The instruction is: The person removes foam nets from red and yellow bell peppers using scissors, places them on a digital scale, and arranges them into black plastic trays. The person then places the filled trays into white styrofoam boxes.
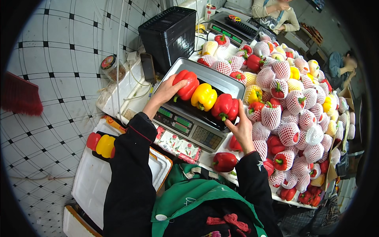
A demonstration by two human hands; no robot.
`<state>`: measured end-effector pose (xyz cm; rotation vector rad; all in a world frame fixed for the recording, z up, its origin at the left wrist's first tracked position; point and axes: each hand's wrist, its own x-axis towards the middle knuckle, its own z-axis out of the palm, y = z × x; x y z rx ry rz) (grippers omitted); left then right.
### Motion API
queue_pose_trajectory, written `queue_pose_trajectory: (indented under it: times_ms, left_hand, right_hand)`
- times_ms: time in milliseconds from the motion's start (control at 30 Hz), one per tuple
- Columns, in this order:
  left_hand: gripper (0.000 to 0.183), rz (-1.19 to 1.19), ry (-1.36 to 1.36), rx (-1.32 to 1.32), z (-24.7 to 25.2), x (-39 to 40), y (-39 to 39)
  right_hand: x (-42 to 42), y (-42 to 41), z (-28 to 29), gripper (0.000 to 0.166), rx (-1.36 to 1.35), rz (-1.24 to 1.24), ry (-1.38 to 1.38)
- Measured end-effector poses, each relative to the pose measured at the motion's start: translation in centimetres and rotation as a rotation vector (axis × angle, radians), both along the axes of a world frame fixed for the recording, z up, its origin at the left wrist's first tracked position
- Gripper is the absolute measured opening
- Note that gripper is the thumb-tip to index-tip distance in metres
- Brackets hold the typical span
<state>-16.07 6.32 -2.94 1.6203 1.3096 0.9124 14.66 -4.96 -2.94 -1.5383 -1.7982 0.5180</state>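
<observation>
Three bell peppers lie in a row on a black tray (188, 110) on the metal pan of a digital scale (187, 63). My left hand (166, 92) grips the red bell pepper (189, 86) at the left end, thumb across its side. In the middle sits a yellow bell pepper (205, 95), touched by neither hand. At the right end my right hand (243, 128) holds another red bell pepper (226, 106), the thumb near its stem. The scale's green displays (181, 123) are lit.
A big heap of bell peppers in foam net sleeves (290, 102) fills the right. Black crates (168, 35), a phone (148, 68) and a jar (113, 68) stand beyond the scale. Packed peppers (105, 145) sit at left on white foam boxes (91, 180). Two people are farther off.
</observation>
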Motion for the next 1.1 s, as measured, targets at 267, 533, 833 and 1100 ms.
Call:
queue_pose_trajectory:
  times_ms: [267, 533, 833, 1100]
  left_hand:
    - [0.079, -0.022, -0.08, -0.178, 2.6, -0.3, -1.3]
    - [0.113, 0.02, 0.016, -0.047, 0.8, -0.4, -1.0]
    - [0.109, 0.095, 0.082, 0.174, 0.1, 0.4, -3.1]
    - [0.125, 0.114, 0.008, 0.535, 0.7, 1.3, -7.8]
  right_hand:
    - [0.9, 0.6, 1.3, 0.094, -0.148, 0.088, 0.15]
    - [-0.3, 1.3, 1.0, 0.098, -0.269, 0.047, 0.254]
    - [-2.1, 0.0, -0.5, 0.096, 0.037, -0.06, 0.147]
    - [-0.7, -2.3, -1.3, 0.097, 0.404, 0.005, 0.143]
